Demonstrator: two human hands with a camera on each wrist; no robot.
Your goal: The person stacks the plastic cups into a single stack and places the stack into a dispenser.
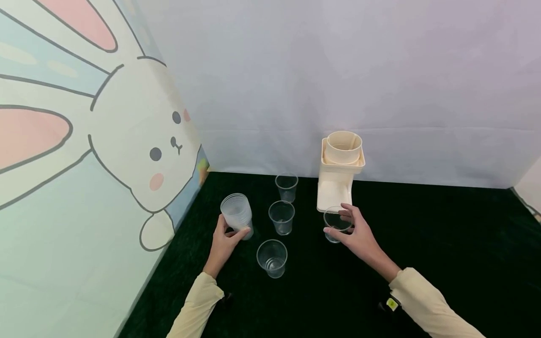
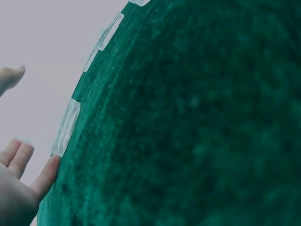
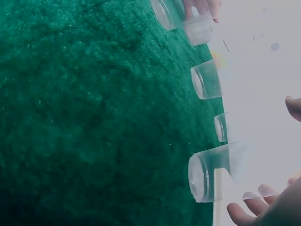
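Nearest the camera, cream sleeves (image 1: 198,305) are seen over a dark green mat (image 1: 422,225). A stack of clear cups (image 1: 236,213) is gripped by the left hand (image 1: 224,244), thumb curled round its lower part, at the mat's left side. One clear cup (image 1: 336,224) is grasped by the right hand (image 1: 359,234), fingers wrapped round its rim, just before the cream dispenser (image 1: 340,169). Three single cups (image 1: 281,217) stand in a row between the hands. Risk is judged as follows: the thin cup could be crushed by an over-tight hold, and the tilted stack could be tipped or the nearest single cup (image 1: 272,257) knocked by a careless wrist.
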